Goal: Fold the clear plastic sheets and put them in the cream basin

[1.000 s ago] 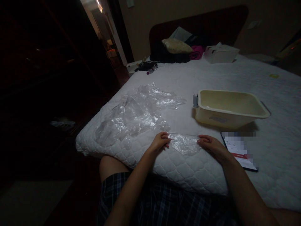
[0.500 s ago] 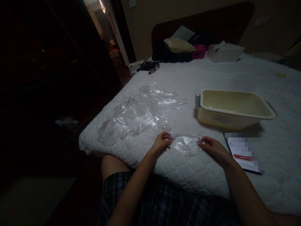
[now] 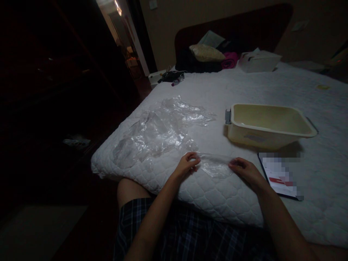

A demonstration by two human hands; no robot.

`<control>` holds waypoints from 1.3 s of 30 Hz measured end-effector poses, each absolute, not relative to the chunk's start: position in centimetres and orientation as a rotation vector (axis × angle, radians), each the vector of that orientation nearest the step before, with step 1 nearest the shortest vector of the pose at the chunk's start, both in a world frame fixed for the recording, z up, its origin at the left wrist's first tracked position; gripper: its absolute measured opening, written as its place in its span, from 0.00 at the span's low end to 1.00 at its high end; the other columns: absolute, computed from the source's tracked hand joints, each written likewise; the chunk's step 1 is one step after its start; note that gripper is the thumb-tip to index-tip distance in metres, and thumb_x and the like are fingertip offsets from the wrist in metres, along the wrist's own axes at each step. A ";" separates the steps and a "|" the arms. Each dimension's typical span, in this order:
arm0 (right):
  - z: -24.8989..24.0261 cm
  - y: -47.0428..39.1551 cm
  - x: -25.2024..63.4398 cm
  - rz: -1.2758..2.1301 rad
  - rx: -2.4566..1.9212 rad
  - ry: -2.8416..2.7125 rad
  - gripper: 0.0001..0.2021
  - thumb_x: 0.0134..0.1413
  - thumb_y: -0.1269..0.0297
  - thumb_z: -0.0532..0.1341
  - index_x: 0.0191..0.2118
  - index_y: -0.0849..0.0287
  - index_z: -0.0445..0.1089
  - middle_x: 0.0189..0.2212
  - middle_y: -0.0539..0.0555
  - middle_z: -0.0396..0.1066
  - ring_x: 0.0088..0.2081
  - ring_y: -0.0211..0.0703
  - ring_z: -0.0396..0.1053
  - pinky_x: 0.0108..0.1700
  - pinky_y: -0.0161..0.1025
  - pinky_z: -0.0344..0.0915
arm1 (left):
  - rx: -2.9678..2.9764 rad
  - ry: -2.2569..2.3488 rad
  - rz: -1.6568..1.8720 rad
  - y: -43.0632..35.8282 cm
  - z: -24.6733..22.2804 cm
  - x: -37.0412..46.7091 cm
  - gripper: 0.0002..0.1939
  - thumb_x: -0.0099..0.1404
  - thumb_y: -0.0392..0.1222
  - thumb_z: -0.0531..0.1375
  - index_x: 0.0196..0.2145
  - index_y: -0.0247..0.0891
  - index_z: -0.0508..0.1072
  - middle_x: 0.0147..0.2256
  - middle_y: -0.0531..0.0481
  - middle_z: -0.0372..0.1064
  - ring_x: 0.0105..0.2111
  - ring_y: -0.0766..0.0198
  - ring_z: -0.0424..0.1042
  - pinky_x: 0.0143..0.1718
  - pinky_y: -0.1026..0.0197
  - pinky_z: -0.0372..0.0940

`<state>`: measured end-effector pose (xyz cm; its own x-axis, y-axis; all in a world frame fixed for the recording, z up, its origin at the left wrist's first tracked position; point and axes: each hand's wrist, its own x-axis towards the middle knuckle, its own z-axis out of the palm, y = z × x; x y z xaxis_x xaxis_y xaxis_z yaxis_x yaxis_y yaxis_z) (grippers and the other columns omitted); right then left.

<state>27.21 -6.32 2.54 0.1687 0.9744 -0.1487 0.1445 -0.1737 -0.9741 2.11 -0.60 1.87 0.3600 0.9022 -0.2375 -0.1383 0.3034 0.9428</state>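
A small clear plastic bag (image 3: pixel 216 166) is stretched between my two hands above the near edge of the bed. My left hand (image 3: pixel 188 164) pinches its left end. At the other end, my right hand (image 3: pixel 243 169) grips it between thumb and fingers. Several crumpled clear plastic bags (image 3: pixel 160 130) lie in a loose heap just beyond my left hand. To the right of my right hand rests a tablet or clipboard-like flat thing (image 3: pixel 280 179) with a dark edge, partly blurred out.
An open cream plastic bin (image 3: pixel 272 136) with grey clips stands on the quilted white mattress (image 3: pixel 217 203). Near the headboard are a pillow (image 3: pixel 207 53), a rolled pink cloth (image 3: pixel 229 61) and a white box (image 3: pixel 259 61). The bed's left edge drops to a dark floor.
The bag between my hands is pulled flatter and straighter along its top edge. Both hands stay in nearly the same place.
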 end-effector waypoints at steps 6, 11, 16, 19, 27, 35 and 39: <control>2.9 -6.4 27.1 1.101 -1.532 -1.160 0.17 0.35 0.50 0.67 0.27 0.60 0.69 0.25 0.52 0.68 0.28 0.41 0.64 0.31 0.36 0.61 | 1.012 1.006 0.879 -0.6 1.5 2.6 0.26 0.45 0.38 0.67 0.43 0.36 0.66 0.40 0.49 0.66 0.18 0.78 0.63 0.17 0.72 0.59; 2.6 -6.4 27.3 1.119 -1.514 -1.154 0.18 0.36 0.50 0.67 0.28 0.60 0.69 0.25 0.52 0.68 0.29 0.40 0.64 0.30 0.35 0.60 | 1.040 1.029 0.913 -0.5 1.3 2.9 0.25 0.42 0.36 0.66 0.40 0.33 0.67 0.30 0.53 0.66 0.19 0.76 0.62 0.18 0.70 0.61; 2.6 -6.5 27.3 1.116 -1.517 -1.152 0.17 0.35 0.52 0.68 0.28 0.60 0.70 0.25 0.52 0.68 0.29 0.41 0.64 0.30 0.36 0.61 | 1.088 1.028 0.929 -0.5 0.9 2.8 0.17 0.44 0.37 0.64 0.35 0.32 0.71 0.25 0.54 0.65 0.18 0.75 0.61 0.16 0.71 0.58; 3.0 -6.6 27.1 1.133 -1.498 -1.103 0.18 0.32 0.51 0.69 0.27 0.59 0.71 0.26 0.53 0.70 0.30 0.42 0.66 0.32 0.37 0.63 | 1.119 1.067 0.896 -0.5 0.6 2.8 0.08 0.45 0.37 0.63 0.27 0.31 0.72 0.20 0.55 0.64 0.16 0.75 0.59 0.15 0.71 0.55; 2.8 -7.0 27.4 1.252 -1.441 -0.966 0.16 0.31 0.57 0.70 0.29 0.58 0.72 0.26 0.50 0.70 0.26 0.36 0.63 0.27 0.33 0.59 | 1.178 1.055 0.965 -0.8 0.5 2.8 0.09 0.44 0.34 0.61 0.28 0.33 0.75 0.26 0.51 0.68 0.19 0.72 0.62 0.16 0.70 0.57; 2.5 -7.0 27.6 1.225 -1.481 -0.997 0.15 0.37 0.58 0.68 0.33 0.58 0.70 0.21 0.47 0.64 0.20 0.32 0.56 0.20 0.31 0.51 | 1.219 1.038 1.027 -1.1 0.5 2.8 0.09 0.46 0.32 0.58 0.27 0.34 0.75 0.27 0.51 0.67 0.19 0.73 0.61 0.16 0.70 0.57; 2.4 -6.9 27.4 1.201 -1.443 -0.973 0.15 0.37 0.57 0.68 0.34 0.57 0.70 0.25 0.49 0.67 0.23 0.34 0.60 0.22 0.32 0.54 | 1.267 1.033 1.047 -1.1 0.4 2.9 0.07 0.48 0.33 0.58 0.27 0.33 0.75 0.28 0.51 0.67 0.18 0.74 0.61 0.15 0.70 0.57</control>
